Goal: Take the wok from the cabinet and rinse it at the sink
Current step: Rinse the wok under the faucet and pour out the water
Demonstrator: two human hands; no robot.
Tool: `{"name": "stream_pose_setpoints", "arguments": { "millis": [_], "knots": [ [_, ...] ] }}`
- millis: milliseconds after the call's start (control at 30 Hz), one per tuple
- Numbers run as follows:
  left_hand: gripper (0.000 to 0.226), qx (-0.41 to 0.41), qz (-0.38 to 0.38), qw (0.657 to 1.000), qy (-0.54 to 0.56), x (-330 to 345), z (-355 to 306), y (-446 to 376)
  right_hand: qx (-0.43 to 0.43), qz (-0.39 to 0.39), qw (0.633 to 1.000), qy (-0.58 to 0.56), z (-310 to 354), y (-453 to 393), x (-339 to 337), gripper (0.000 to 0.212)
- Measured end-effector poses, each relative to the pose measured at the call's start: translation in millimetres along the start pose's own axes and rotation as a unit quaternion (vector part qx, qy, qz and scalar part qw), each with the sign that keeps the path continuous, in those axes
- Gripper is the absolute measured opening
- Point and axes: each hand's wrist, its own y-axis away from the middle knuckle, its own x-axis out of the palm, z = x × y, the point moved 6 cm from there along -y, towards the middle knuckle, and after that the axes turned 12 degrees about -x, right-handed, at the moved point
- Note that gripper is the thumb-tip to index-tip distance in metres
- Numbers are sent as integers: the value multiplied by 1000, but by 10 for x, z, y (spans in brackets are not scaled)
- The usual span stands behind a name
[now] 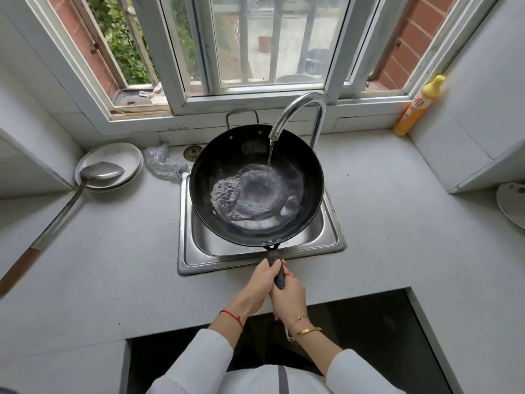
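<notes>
Two hands carry the load here: we have the left hand (pixel 262 282) and the right hand (pixel 288 297) wrapped together round the long dark handle (pixel 277 270) of the round black metal wok (pixel 256 184), left hand nearer the bowl, right hand just behind it and touching it

The wok is held above the square stainless-steel sink (pixel 199 251), which is set into the pale grey speckled worktop (pixel 397 223). The curved chrome tap (pixel 301 109) pours a thin stream of water (pixel 270 156) into the bowl, and a shallow pool has gathered at the bottom

Handling notes, as we judge them:
- Weight: the wok is rigid metal and looks heavy; the pooled water adds load far from the grip, so the handle will tend to dip and twist
- Grip point: we take hold on the dark handle sleeve, close to the bowl, to shorten the lever. The small loop handle (pixel 241 113) at the far rim offers a second hold if we need to tip the wok
- Slip: wet hands and a wet handle will slide; we keep both hands clamped
- Fragility: the wok itself is stiff and robust, but its rim passes near the tap spout, so we swirl gently

The white plates (pixel 113 153) carrying the steel ladle (pixel 99 172) lie left of the sink, well apart from the wok
</notes>
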Motion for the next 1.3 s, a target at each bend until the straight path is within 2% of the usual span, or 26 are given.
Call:
{"name": "stream_pose_setpoints", "arguments": {
  "millis": [167, 267, 367, 533, 633, 733, 800, 933, 1067, 1200, 1300],
  "knots": [
    [20, 0, -104, 993, -55, -55, -62, 20, 18, 32, 997, -61, -12, -75, 45, 9],
    [26, 12, -124, 990, -66, -85, -115, 25, 28, 44, 995, -79, 42, -82, 44, 15],
    [25, 10, -103, 994, -35, -91, -150, 39, 46, 48, 996, -67, 102, -71, 25, 28],
    [19, 3, -43, 999, 32, -47, -161, 85, 35, 53, 998, -4, 237, -10, -50, 29],
    [19, -3, 2, 997, 72, 9, -141, 91, 14, 40, 999, 29, 243, 8, -94, 22],
    [19, -13, 37, 994, 106, 55, -108, 75, -28, 16, 998, 62, 254, 32, -144, 3],
    [17, -16, 40, 994, 105, 74, -91, 67, -48, 14, 996, 73, 235, 40, -162, 8],
    [17, -7, 5, 999, 39, 109, -89, 73, -31, 21, 999, 39, 151, 33, -191, 5],
    [22, 7, -50, 997, -57, 107, -141, 119, -10, 47, 999, -6, 112, 10, -188, 13],
    [17, -3, -113, 991, -70, 76, -194, 132, 52, 70, 995, -52, 89, -30, -151, 24],
    [21, -8, -127, 990, -66, 70, -259, 130, 65, 75, 994, -51, 180, -46, -171, 30]
  ]
}}
